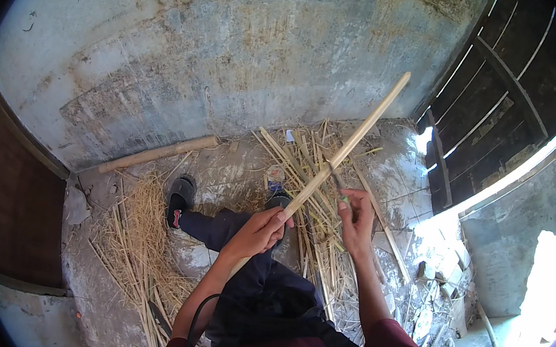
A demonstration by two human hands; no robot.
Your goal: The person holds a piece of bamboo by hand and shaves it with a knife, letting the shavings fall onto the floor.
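Observation:
A long pale strip of split bamboo point(366, 127) slants across my lap, its far end pointing up and to the right. My left hand point(261, 234) is closed around the strip's lower part, above my thigh. In my right hand point(356, 224) is a knife point(336, 177) with a dark blade and a bit of green at the handle. The blade meets the strip about halfway along. Most of the knife's handle is hidden by my fingers.
Split bamboo strips point(318, 208) lie heaped between my feet and to the right. Curly shavings point(143, 227) cover the floor at left. A round pole point(158, 154) rests along the stained wall point(189, 56). Rubble point(444, 272) lies at right, below a dark wooden door point(495, 108).

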